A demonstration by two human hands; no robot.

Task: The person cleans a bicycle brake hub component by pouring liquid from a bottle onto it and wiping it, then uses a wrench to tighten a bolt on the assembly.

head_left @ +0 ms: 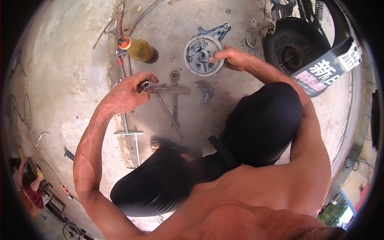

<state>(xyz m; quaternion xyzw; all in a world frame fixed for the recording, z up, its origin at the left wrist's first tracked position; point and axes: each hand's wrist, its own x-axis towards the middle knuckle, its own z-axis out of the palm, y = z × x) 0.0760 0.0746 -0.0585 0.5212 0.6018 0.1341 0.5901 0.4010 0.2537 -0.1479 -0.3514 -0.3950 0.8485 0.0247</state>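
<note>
My right hand grips a round grey metal drum plate with a bracket arm, its thumb near the centre hub. My left hand has its fingers curled round a small silver looped metal piece. Just right of that hand a flat bar crosses a long ring spanner and a thin rod. A curved brake shoe lies below the plate. A bottle of yellowish liquid with an orange top stands above my left hand.
A vehicle wheel and printed dark panel are at upper right. T-handled wrenches and more tools lie on the concrete floor. Another person in red is at the far left. My bent legs fill the lower middle.
</note>
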